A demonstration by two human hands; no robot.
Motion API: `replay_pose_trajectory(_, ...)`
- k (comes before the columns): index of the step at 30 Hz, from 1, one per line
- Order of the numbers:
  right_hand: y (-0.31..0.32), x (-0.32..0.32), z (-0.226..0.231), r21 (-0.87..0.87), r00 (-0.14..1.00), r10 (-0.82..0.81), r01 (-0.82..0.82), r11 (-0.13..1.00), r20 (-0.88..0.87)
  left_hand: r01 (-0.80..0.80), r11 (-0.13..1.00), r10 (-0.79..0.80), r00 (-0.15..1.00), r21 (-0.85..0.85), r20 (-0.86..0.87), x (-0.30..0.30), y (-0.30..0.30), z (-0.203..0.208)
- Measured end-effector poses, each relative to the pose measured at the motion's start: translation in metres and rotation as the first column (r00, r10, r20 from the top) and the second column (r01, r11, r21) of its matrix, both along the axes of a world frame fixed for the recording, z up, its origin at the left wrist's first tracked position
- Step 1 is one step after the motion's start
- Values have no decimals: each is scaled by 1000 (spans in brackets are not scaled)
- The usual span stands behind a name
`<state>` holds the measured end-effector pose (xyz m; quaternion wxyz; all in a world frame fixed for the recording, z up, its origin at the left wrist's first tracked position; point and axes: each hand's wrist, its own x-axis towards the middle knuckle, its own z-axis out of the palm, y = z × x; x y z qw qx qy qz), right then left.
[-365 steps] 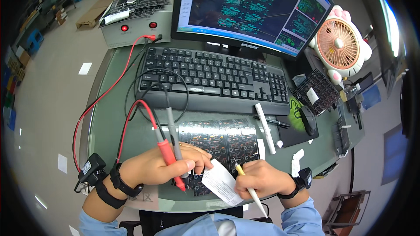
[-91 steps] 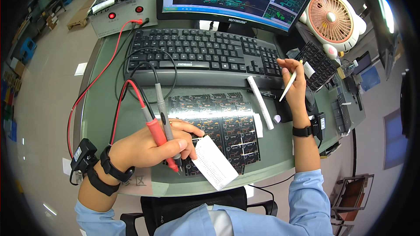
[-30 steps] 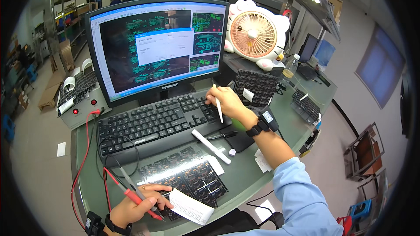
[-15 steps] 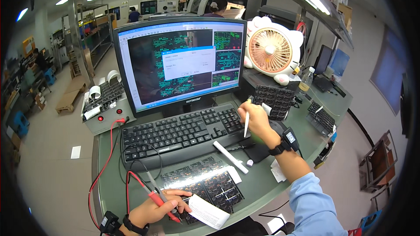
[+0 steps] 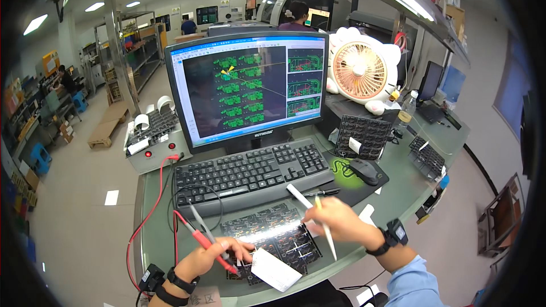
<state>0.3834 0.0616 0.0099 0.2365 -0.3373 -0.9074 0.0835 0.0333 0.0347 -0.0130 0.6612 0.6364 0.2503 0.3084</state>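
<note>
My left hand (image 5: 211,257) is closed around a red test probe (image 5: 206,241), its tip pointing down at the board. A grey probe (image 5: 201,222) leans beside it, and I cannot tell whether that one is held too. The fingertips rest near a white paper label (image 5: 276,270) lying over the front of a dark circuit board panel (image 5: 296,244). Over the panel's right edge, my right hand (image 5: 340,223) grips a slim white pen-like stick (image 5: 326,236), pointed end down. A white tube (image 5: 300,194) lies between the keyboard and that hand, partly covered by it.
A black keyboard (image 5: 250,173) and a monitor (image 5: 250,91) with a green circuit layout stand behind the panel. A mouse (image 5: 364,171) sits right, near another upright panel (image 5: 362,135). A white fan (image 5: 359,68) and a bottle (image 5: 408,108) stand farther back. Red cable (image 5: 136,224) runs along the left.
My right hand has come down from the keyboard's right end to the board panel, still holding the white stick. The dialog box on the monitor is gone, and yellow markers show. The paper label has shifted.
</note>
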Motion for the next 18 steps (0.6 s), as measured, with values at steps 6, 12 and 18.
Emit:
replay_pose_trajectory(6,-40,-12,-15,-27,980,177,-176,984,91,-462,764,556,826,451,-96,11,30,5)
replay_pose_trajectory(12,-51,-14,-23,-58,970,186,-179,982,158,-472,724,614,773,503,-160,8,41,-12)
replay_pose_trajectory(18,-58,-16,-23,-38,967,171,-166,985,189,-448,708,616,770,546,-167,2,39,-16)
